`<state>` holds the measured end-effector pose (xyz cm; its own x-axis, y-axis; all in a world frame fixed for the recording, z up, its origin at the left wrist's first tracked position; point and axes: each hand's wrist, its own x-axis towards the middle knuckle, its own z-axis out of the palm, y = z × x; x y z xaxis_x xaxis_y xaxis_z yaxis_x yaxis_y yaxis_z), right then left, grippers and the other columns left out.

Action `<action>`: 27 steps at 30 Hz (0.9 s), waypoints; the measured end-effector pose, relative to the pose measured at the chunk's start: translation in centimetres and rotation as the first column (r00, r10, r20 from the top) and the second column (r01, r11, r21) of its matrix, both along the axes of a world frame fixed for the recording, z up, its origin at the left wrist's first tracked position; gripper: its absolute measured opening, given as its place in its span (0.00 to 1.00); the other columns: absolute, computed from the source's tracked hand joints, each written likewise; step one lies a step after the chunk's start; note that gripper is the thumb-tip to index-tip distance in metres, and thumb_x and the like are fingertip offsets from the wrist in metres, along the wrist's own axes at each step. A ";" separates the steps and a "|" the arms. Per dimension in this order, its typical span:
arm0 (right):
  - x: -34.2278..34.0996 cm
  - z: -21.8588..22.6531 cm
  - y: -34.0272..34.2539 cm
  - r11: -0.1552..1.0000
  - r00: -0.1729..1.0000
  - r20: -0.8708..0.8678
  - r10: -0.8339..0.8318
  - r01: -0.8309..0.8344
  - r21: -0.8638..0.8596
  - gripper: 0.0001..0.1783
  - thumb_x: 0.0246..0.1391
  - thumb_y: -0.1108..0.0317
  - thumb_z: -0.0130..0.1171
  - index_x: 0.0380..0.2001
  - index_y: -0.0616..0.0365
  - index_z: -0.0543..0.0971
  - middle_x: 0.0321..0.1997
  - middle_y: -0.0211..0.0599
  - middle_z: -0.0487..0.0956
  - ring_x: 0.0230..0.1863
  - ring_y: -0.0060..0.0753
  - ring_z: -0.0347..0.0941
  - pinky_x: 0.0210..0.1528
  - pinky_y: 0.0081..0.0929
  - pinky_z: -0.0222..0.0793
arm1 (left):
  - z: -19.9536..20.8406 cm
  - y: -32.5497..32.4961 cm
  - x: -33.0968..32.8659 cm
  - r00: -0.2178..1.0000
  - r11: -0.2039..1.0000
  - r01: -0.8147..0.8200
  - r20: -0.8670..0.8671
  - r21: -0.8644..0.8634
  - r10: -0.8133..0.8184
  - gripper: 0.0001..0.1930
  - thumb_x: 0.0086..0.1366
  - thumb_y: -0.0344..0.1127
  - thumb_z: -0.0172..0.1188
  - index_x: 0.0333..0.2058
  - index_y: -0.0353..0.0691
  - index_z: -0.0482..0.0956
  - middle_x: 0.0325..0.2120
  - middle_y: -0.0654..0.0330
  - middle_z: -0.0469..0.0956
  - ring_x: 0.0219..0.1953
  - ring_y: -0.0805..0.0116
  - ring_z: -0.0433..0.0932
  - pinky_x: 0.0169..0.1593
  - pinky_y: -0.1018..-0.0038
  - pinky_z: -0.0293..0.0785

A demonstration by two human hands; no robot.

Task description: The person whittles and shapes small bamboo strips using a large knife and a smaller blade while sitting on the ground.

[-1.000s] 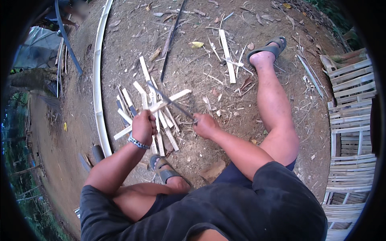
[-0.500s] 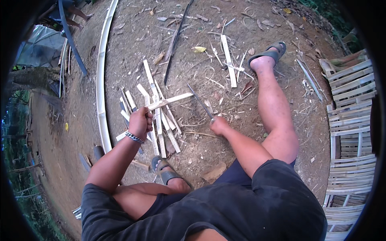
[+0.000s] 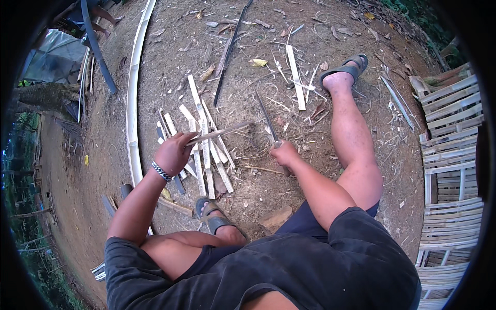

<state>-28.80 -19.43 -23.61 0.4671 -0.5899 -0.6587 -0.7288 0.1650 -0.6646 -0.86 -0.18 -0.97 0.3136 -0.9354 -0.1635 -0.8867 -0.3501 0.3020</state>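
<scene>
My left hand point(image 3: 175, 151) is closed on one end of a thin bamboo strip point(image 3: 222, 132), which points to the right with its narrow edge turned up. In my right hand point(image 3: 284, 154) is the handle of a long-bladed knife point(image 3: 265, 112), its blade slanting up and away to the left. The strip's far end lies close to the blade; whether they touch I cannot tell. Beneath the strip, a loose pile of pale split bamboo pieces point(image 3: 208, 164) is spread on the dirt. My left wrist wears a chain bracelet point(image 3: 161, 171).
A long split bamboo length point(image 3: 133, 98) curves along the left. Ahead lie a dark strip point(image 3: 227, 59) and a pale slat point(image 3: 296, 77) among shavings. My sandalled feet point(image 3: 214, 217) flank the work. A slatted bamboo frame point(image 3: 452, 150) stands at right; another person's legs point(image 3: 106, 18) show far left.
My left hand has turned the bamboo strip from its pale broad face to its narrow edge and drawn slightly back to the left. The knife blade now points more steeply away.
</scene>
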 end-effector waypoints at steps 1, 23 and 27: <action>-0.1 0.2 -0.1 0.998 1.000 -0.014 0.017 -0.018 -0.066 0.13 0.52 0.62 0.64 0.38 0.57 0.81 0.34 0.43 0.84 0.35 0.42 0.81 0.41 0.38 0.76 | 0.2 -0.2 -0.6 1.000 1.000 -0.006 -0.011 0.018 0.006 0.14 0.66 0.35 0.60 0.49 0.40 0.82 0.37 0.49 0.81 0.38 0.48 0.82 0.44 0.61 0.79; 5.5 8.6 5.9 0.859 0.882 -0.016 0.471 -0.462 -0.218 0.24 0.58 0.63 0.60 0.57 0.56 0.75 0.47 0.52 0.83 0.50 0.52 0.81 0.55 0.45 0.76 | -3.0 1.1 -4.6 0.944 0.960 -0.278 -0.192 -0.024 0.268 0.17 0.71 0.44 0.58 0.41 0.32 0.84 0.29 0.40 0.82 0.34 0.40 0.81 0.41 0.53 0.76; 5.7 10.4 6.2 0.870 0.878 -0.033 0.478 -0.479 -0.118 0.23 0.58 0.63 0.60 0.55 0.57 0.75 0.46 0.51 0.83 0.49 0.51 0.81 0.55 0.45 0.76 | -2.5 0.4 -5.4 0.954 0.966 -0.248 -0.190 -0.072 0.230 0.16 0.71 0.42 0.58 0.39 0.32 0.84 0.28 0.40 0.81 0.32 0.40 0.80 0.40 0.53 0.76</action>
